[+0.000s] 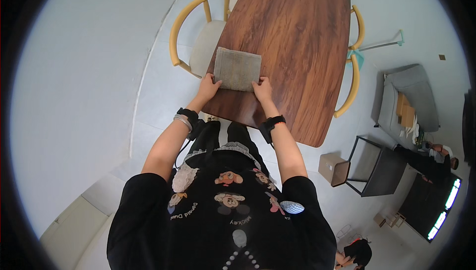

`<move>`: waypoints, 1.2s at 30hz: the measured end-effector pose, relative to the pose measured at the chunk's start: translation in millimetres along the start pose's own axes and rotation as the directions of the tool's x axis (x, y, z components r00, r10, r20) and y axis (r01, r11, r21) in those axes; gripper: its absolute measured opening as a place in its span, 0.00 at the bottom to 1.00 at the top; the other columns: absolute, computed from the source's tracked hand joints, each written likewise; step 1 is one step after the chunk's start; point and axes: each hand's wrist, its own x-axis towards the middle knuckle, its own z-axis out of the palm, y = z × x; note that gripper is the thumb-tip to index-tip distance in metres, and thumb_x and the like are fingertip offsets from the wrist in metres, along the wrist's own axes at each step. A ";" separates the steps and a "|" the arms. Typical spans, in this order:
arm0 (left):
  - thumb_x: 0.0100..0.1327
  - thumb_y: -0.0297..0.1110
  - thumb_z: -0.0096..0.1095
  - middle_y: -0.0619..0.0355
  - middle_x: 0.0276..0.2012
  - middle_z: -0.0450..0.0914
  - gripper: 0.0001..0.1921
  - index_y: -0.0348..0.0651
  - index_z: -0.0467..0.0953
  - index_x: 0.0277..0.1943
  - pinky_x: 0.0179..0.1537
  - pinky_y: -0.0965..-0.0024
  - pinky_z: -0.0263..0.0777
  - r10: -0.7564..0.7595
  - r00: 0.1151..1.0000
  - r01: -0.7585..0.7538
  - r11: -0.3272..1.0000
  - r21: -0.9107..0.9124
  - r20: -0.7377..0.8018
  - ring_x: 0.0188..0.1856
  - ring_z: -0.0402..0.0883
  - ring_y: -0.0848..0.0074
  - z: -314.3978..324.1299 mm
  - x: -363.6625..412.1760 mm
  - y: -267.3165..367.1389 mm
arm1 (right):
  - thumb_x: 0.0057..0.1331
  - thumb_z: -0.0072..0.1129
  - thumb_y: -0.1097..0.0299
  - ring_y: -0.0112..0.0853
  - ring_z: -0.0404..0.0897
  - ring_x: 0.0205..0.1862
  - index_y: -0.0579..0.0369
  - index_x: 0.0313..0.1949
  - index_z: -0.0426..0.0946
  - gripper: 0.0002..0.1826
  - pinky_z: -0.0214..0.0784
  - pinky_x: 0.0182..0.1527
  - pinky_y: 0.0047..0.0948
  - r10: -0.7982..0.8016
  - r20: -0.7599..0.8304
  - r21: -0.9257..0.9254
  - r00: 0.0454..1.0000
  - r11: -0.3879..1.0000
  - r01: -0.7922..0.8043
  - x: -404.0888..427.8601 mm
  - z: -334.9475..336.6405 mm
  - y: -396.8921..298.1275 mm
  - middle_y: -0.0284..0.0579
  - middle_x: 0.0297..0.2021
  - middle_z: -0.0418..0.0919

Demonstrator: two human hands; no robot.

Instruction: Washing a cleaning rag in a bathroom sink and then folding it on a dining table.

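Note:
A grey-brown cloth [238, 69], folded into a rough square, lies flat near the left front part of a dark wooden table [293, 47]. My left hand [210, 87] is at the cloth's lower left corner, its thumb on the edge. At the lower right corner, my right hand [262, 87] pinches the edge between thumb and fingers. Both wrists wear black straps with small devices.
Wooden chairs with pale seats [209, 43] stand left of the table, and more chair backs [351, 87] on the right. Farther right are a brown bin [333, 169], a black-framed side table [385, 171], a grey sofa [420, 95] and two people.

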 end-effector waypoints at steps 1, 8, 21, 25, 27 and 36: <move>0.52 0.41 0.65 0.44 0.36 0.75 0.26 0.28 0.67 0.46 0.42 0.63 0.68 -0.005 1.000 0.005 1.000 -0.001 -0.007 0.38 0.76 0.59 0.5 -1.1 -1.2 | 0.51 0.62 0.59 0.39 0.77 0.36 0.62 0.41 0.71 0.23 0.68 0.41 0.34 0.055 0.000 0.008 0.999 0.998 -0.055 0.6 1.5 0.4 0.52 0.35 0.78; 0.47 0.37 0.68 0.43 0.35 0.74 0.21 0.34 0.67 0.38 0.37 0.62 0.69 -0.126 0.965 0.136 0.990 -0.029 0.231 0.37 0.75 0.57 -9.5 -24.9 10.4 | 0.51 0.63 0.62 0.28 0.76 0.30 0.62 0.38 0.72 0.19 0.68 0.28 0.27 -0.003 0.211 0.029 0.978 1.000 -0.003 -8.2 -12.5 40.6 0.44 0.29 0.77; 0.47 0.35 0.63 0.41 0.29 0.75 0.22 0.35 0.63 0.42 0.38 0.56 0.69 -0.165 0.983 0.172 0.981 -0.088 0.075 0.35 0.75 0.50 9.8 -31.2 -0.6 | 0.54 0.60 0.64 0.40 0.78 0.34 0.62 0.34 0.70 0.15 0.68 0.39 0.33 -0.153 0.080 0.057 0.985 0.987 0.149 -13.4 -25.7 19.2 0.51 0.28 0.77; 0.47 0.39 0.64 0.37 0.37 0.73 0.25 0.35 0.63 0.44 0.44 0.55 0.67 -0.181 0.980 0.183 0.983 0.015 -0.077 0.42 0.73 0.48 15.2 -37.8 17.6 | 0.50 0.63 0.66 0.39 0.75 0.38 0.63 0.38 0.67 0.20 0.67 0.42 0.33 -0.308 0.011 0.065 0.951 0.950 0.307 -9.0 -22.5 31.4 0.52 0.34 0.74; 0.48 0.41 0.64 0.35 0.40 0.71 0.29 0.34 0.60 0.47 0.48 0.54 0.65 -0.243 0.960 0.237 0.970 -0.060 -0.137 0.47 0.70 0.46 20.9 -44.7 23.0 | 0.50 0.62 0.69 0.39 0.75 0.39 0.64 0.43 0.65 0.22 0.67 0.43 0.34 -0.298 0.024 0.126 0.954 0.948 0.293 -14.3 -16.9 26.6 0.53 0.35 0.74; 0.48 0.44 0.64 0.32 0.37 0.75 0.37 0.42 0.53 0.58 0.45 0.52 0.68 -0.178 0.982 0.171 0.979 -0.113 -0.056 0.42 0.74 0.42 15.3 -50.6 44.1 | 0.55 0.54 0.70 0.46 0.71 0.43 0.40 0.61 0.61 0.32 0.63 0.49 0.36 -0.364 0.279 -0.085 0.888 0.912 0.401 -19.0 -31.9 12.9 0.57 0.38 0.70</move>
